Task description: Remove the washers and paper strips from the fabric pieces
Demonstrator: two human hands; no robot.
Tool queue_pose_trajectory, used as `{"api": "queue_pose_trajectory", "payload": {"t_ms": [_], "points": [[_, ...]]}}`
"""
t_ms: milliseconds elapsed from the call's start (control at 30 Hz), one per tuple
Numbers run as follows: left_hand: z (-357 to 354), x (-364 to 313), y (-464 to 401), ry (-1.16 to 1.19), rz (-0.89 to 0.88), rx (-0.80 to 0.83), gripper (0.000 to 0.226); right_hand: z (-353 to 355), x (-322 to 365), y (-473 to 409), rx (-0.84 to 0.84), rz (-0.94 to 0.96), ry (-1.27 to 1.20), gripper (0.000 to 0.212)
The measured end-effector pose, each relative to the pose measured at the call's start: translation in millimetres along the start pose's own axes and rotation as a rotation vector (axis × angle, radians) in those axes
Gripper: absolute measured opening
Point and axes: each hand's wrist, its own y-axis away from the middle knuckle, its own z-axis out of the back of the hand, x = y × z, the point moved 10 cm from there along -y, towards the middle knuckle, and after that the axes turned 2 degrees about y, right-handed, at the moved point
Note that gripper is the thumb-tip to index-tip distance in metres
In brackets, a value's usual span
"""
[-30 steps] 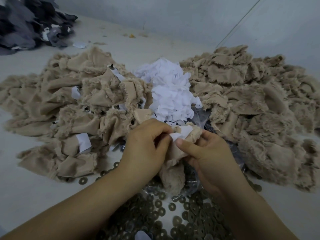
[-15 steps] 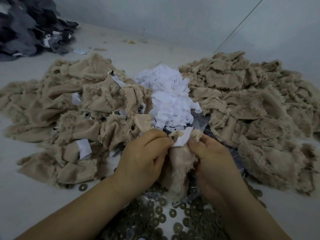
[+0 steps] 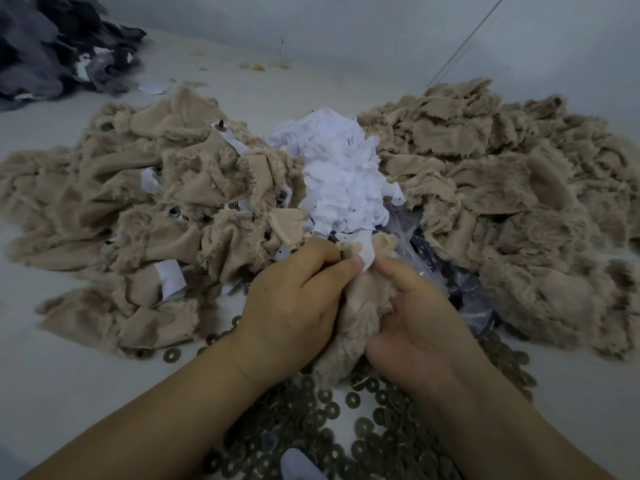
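Near the tabletop's front edge, left hand (image 3: pixel 294 303) and right hand (image 3: pixel 419 327) both grip 1 tan fabric piece (image 3: pixel 360 320), pinching its white paper strip (image 3: pixel 367 252).

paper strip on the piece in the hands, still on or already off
Still on, it seems: the white paper strip sticks up from the top of the fabric piece, between the left hand and right hand.
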Motion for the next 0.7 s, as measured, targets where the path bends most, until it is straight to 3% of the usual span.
{"api": "queue_pose_trajectory", "payload": {"t_ms": [133,367,533,700], "points": [[2,-1,4,-0.011,-0.026,-0.041,0.035,-7,-3,0,0.06,-0.02,-0.061,0.034],[10,5,9,0.007,-0.029,-0.102,0.026,-6,-12,-2,0.061,-0.09,-0.012,0.04],[25,5,14,-0.009,-0.051,-0.152,0.021,-10,-9,-1,0.132,-0.002,0.233,0.048],[22,10,17,-0.076,-0.092,-0.107,0.023,-7,-8,-9,0.14,0.054,0.238,0.045]]}}
